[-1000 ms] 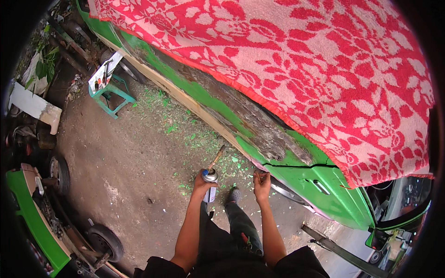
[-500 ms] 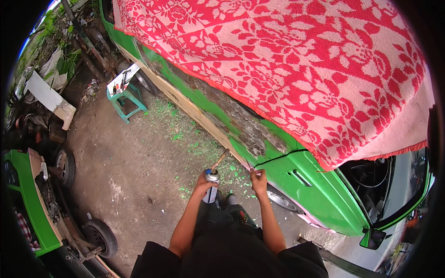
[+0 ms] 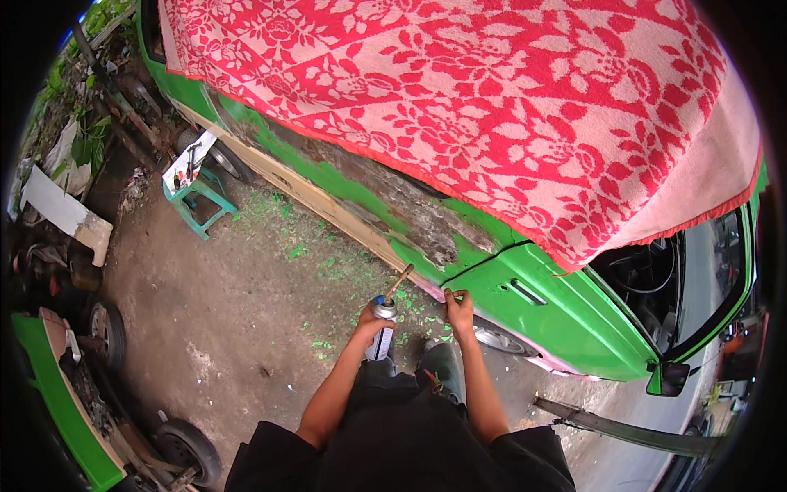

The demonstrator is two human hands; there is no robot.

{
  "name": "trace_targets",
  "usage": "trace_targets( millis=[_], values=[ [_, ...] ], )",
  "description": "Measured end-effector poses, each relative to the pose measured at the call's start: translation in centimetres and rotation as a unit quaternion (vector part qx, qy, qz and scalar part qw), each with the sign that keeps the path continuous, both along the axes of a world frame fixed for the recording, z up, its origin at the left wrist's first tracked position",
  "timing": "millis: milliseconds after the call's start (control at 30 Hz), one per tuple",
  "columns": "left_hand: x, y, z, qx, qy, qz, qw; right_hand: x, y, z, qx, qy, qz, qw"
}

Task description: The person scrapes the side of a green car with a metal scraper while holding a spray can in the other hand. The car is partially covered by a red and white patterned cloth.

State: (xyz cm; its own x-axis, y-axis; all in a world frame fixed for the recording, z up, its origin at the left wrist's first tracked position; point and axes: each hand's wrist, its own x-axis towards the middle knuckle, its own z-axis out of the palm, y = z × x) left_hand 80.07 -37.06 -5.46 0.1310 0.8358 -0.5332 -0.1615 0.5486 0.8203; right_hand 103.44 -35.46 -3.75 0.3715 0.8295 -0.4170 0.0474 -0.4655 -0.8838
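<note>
A blowtorch [image 3: 380, 343], a silver-and-white gas canister with a blue knob and a brownish metal tube, is gripped in my left hand [image 3: 370, 325]. Its tube slants up and to the right, the tip near the lower edge of a green car [image 3: 566, 316]. To the right of the torch, my right hand [image 3: 460, 312] is closed in a pinch beside the car's lower side. Whatever its fingertips hold is too small to make out. Along the car's side, a rough grey-brown patch [image 3: 426, 230] shows where the green paint is gone.
A red-and-pink floral blanket [image 3: 492, 115] covers the car's top. At the left, a green stool [image 3: 201, 201] carries several tools. Green paint flakes [image 3: 287, 238] litter the ground. Another green car part [image 3: 61, 394] with wheels lies lower left; a long dark strip [image 3: 639, 430] lies lower right.
My view has shifted, so the car and stool sit further left. The torch has moved a little right, closer to my right hand. A foot shows more clearly below my hands.
</note>
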Motion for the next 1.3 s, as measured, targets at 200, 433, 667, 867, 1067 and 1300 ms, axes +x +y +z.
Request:
trace_targets(
  millis=[200, 433, 667, 867, 1067, 1300],
  values=[
    [0.8, 1.3, -2.1, -0.029, 0.013, -0.031, 0.999, -0.5, 3.2, -2.7, -0.014, -0.001, -0.016, 1.000],
    [3.1, 2.3, -4.9, -0.022, -0.046, 0.022, 0.998, -2.1, 5.0, -5.9, 0.009, -0.047, 0.010, 0.999],
    [4.5, 2.0, -6.4, -0.021, -0.093, 0.050, 0.994, -2.3, 6.7, -7.3, 0.137, -0.258, 0.045, 0.955],
    [2.8, 1.7, -7.9, -0.002, -0.075, 0.070, 0.995, -5.3, 6.4, -4.3, 0.138, -0.234, 0.015, 0.962],
    [3.9, 1.7, -6.2, -0.041, -0.071, 0.059, 0.995, -4.1, 6.3, -6.0, 0.120, -0.260, 0.014, 0.958],
    [3.9, 1.8, -8.0, -0.011, -0.060, 0.048, 0.997, -4.3, 7.0, -5.8, 0.114, -0.242, 0.010, 0.964]
  ],
)
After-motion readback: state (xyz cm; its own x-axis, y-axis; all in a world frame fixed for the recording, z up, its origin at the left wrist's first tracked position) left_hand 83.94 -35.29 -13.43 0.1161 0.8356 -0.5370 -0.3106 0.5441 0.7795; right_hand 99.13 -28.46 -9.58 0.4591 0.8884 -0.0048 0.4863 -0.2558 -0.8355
